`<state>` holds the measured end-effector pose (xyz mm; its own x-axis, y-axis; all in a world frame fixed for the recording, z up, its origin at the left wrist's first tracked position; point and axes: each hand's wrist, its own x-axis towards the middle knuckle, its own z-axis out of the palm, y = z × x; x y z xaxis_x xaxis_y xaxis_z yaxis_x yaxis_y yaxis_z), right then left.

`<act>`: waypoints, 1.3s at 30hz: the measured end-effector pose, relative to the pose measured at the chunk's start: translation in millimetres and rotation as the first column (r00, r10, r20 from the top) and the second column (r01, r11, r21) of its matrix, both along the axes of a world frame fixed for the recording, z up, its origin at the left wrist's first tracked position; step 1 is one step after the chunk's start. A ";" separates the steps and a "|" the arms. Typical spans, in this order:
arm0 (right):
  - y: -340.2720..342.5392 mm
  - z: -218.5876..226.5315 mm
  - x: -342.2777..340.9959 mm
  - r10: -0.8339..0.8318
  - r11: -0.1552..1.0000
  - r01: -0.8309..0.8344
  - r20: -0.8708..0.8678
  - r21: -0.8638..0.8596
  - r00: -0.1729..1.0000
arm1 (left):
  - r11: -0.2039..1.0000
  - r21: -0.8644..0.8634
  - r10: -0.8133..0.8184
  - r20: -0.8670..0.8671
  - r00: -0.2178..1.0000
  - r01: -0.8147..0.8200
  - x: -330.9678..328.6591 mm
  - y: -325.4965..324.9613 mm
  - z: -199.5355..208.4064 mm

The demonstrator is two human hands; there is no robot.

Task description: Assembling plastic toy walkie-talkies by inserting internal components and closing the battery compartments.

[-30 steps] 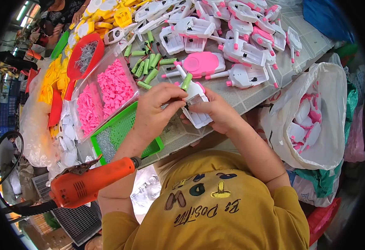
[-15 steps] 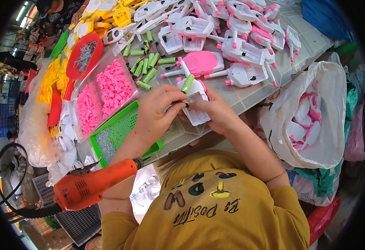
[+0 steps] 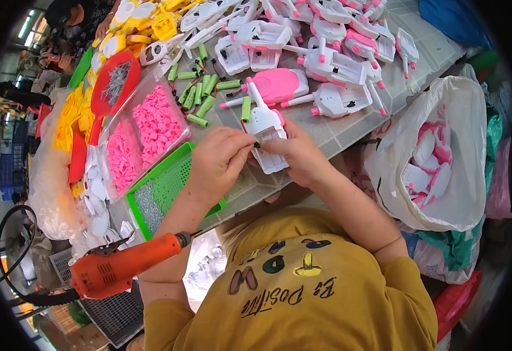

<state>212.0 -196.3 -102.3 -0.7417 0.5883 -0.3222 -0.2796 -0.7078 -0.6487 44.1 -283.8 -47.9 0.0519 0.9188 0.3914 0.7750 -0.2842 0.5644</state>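
Note:
Above the table's near edge, my right hand (image 3: 304,153) is closed around a white and pink plastic toy housing (image 3: 264,121), its open hollow side facing up. My left hand (image 3: 220,157) pinches a small black connector (image 3: 256,144) at the housing's left edge. A green battery cell (image 3: 246,109) lies against the left of the housing's upper part; its wires are mostly hidden by the fingers. Just beyond are several more green battery cells (image 3: 205,106) with wires. A pink and white housing (image 3: 275,85) rests beyond my hands, beside a pile of similar housings (image 3: 335,65).
A green basket (image 3: 225,203) and a clear tray of pink parts (image 3: 161,120) stand left of my hands. A red scoop (image 3: 132,82) holds metal pins. An orange power screwdriver (image 3: 124,266) hangs low at left. Right of the table, a white sack (image 3: 464,134) contains housings.
The green battery cell has swung from tilted over the housing to upright at its left side. Both hands have shifted slightly left, still on the housing and connector.

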 end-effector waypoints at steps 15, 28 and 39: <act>-8.9 11.9 -2.7 -0.076 0.996 0.072 0.075 0.052 0.994 | 0.997 0.020 -0.072 -0.176 0.982 0.077 8.5 -4.2 4.2; -13.3 4.0 9.1 -0.099 0.994 0.102 -0.104 0.028 0.990 | 0.963 -0.095 0.260 0.081 0.962 -0.252 2.6 -6.6 0.6; -4.0 30.4 21.0 -0.110 0.977 0.074 -0.177 -0.202 0.978 | 0.968 -0.222 0.185 0.327 0.927 -0.115 0.4 -14.6 11.6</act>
